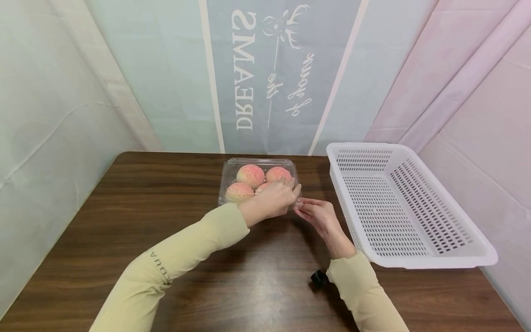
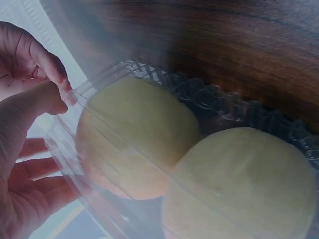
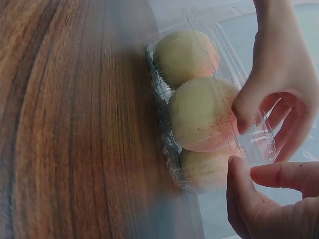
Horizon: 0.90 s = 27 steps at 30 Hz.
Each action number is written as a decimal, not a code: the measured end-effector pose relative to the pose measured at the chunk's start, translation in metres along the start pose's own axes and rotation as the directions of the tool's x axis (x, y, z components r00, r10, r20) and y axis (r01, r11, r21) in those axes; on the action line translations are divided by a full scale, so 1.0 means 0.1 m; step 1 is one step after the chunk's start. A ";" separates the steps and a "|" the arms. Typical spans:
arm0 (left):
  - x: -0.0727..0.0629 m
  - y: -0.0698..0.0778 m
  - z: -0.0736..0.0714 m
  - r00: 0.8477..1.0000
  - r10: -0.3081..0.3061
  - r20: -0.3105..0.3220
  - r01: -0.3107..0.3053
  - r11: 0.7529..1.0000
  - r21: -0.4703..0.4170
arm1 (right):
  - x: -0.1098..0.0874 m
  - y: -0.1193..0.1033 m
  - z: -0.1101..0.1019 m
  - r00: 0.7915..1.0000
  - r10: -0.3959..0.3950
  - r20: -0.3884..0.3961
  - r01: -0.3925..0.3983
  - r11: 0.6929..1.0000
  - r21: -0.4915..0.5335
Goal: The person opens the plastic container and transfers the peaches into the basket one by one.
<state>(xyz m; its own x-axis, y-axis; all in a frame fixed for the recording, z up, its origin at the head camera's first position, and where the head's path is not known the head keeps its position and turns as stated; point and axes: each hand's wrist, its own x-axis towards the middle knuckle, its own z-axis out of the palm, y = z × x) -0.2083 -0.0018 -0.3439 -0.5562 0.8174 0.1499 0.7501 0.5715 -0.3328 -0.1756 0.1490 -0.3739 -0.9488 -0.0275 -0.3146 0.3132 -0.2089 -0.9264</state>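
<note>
A clear plastic clamshell box (image 1: 259,161) sits at the back middle of the table with several pink and pale-yellow peaches (image 1: 250,176) inside. My left hand (image 1: 271,198) reaches across its right part and grips it, thumb on the front upper edge and fingers curled over the lid, as the right wrist view shows. At the front right corner, my right hand (image 1: 318,216) pinches the box's edge between thumb and index finger. Both hands come close together at that corner in the left wrist view, where two peaches (image 2: 139,139) show through the plastic.
To the right stands a white slotted plastic basket (image 1: 431,262), its left side near my right forearm. A small black object (image 1: 319,279) lies by my right sleeve. Behind the wooden table (image 1: 166,184) hangs a printed cloth (image 1: 282,92).
</note>
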 end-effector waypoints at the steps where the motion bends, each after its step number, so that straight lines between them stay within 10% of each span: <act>1: -0.01 0.00 0.00 1.000 -0.009 0.008 0.009 1.000 0.003 | 0.00 0.00 0.00 1.000 -0.001 0.002 0.001 1.000 -0.014; 11: -0.14 -0.09 0.01 0.999 -0.044 -0.016 0.041 0.986 -0.159 | 0.00 -0.03 0.00 0.998 -0.049 -0.035 0.046 0.994 -0.101; 18: -0.26 -0.17 0.05 0.989 -0.033 -0.144 -0.003 0.970 -0.245 | 0.01 -0.04 0.02 0.997 -0.056 -0.060 0.046 0.987 -0.152; 27: -0.46 -0.28 0.00 0.995 -0.068 -0.067 0.046 0.958 -0.282 | 0.01 -0.04 0.01 0.998 -0.057 -0.038 0.051 0.988 -0.143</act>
<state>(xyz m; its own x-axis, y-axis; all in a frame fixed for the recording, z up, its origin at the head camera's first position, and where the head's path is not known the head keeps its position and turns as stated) -0.2033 -0.0554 -0.3418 -0.5807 0.7797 0.2342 0.7939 0.6061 -0.0496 -0.1777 0.1486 -0.3707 -0.9628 0.0212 -0.2692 0.2673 -0.0683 -0.9612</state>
